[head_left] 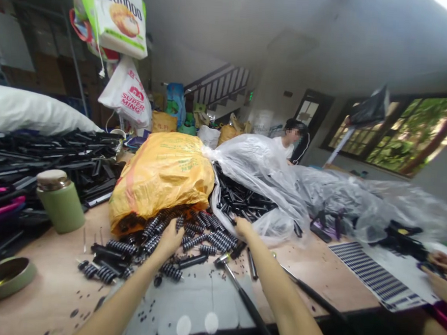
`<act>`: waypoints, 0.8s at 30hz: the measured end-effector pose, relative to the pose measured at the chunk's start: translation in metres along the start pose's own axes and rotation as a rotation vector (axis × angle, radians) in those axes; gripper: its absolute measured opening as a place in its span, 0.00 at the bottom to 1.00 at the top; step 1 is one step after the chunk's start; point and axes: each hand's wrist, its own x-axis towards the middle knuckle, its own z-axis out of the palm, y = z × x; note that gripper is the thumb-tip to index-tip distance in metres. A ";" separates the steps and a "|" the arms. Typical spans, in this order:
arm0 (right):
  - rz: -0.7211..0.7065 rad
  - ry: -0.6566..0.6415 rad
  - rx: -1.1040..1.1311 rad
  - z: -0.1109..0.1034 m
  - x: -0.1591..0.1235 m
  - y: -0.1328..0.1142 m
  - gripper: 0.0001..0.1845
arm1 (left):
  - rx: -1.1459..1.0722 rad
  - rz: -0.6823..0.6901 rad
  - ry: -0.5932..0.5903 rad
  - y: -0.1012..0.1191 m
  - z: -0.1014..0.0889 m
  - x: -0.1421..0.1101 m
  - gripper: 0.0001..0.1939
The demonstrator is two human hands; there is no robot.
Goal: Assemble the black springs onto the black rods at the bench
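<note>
Both my arms reach forward over a wooden table (58, 283). My left hand (170, 238) rests on a heap of black ribbed grip pieces (199, 229) spilling from a yellow sack (161, 176); its fingers curl into the heap, and what they grip is hidden. My right hand (242, 226) reaches into the mouth of a clear plastic bag (261, 172) full of black tubes (240, 199); its fingers are hidden among the parts. A small hammer (226, 267) lies between my forearms.
A green flask (61, 201) and a round tin lid (3, 276) sit at the left, beside stacked black strips (44, 157). Another person's hands (443, 275) work at the right edge by a striped sheet (369, 272). A seated person (292, 141) is behind the bags.
</note>
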 end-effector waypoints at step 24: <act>-0.595 0.007 0.403 -0.025 -0.184 -0.058 0.60 | -0.883 -0.285 -0.295 0.072 0.003 -0.095 0.16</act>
